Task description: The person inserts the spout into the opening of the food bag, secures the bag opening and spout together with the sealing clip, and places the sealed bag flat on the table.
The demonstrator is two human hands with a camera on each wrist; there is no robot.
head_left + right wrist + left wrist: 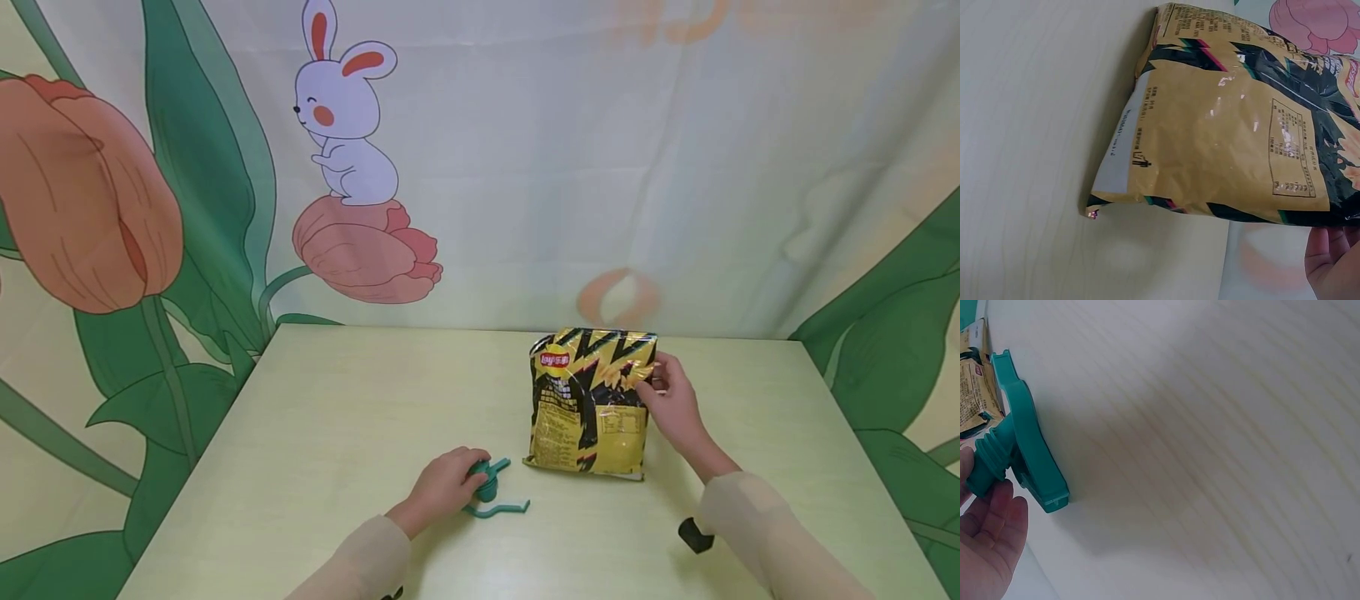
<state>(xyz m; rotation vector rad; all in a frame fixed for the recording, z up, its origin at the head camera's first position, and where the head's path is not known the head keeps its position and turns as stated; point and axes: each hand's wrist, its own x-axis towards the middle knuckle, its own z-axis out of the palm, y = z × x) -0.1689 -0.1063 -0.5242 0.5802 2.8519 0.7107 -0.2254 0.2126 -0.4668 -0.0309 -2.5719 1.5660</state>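
Observation:
In the head view, a gold and black bag of chips point(588, 400) stands upright on the table. My right hand point(675, 404) grips its right edge near the top, thumb in front. The right wrist view shows the bag's printed panel point(1229, 137) with the fingers point(1329, 256) at its edge. To the lower left of the bag, my left hand point(446, 482) pinches a teal plastic bag clip point(487, 490) by its ribbed round spout. A thin teal arm point(502, 508) extends below the spout. From the left wrist, the clip point(1029, 431) appears tilted, its spout between thumb and fingers.
Both hands work over a pale wood-grain table point(337, 400). Behind its far edge hangs a curtain point(525, 167) printed with a rabbit and tulips. A black object point(696, 536) shows beside the right sleeve.

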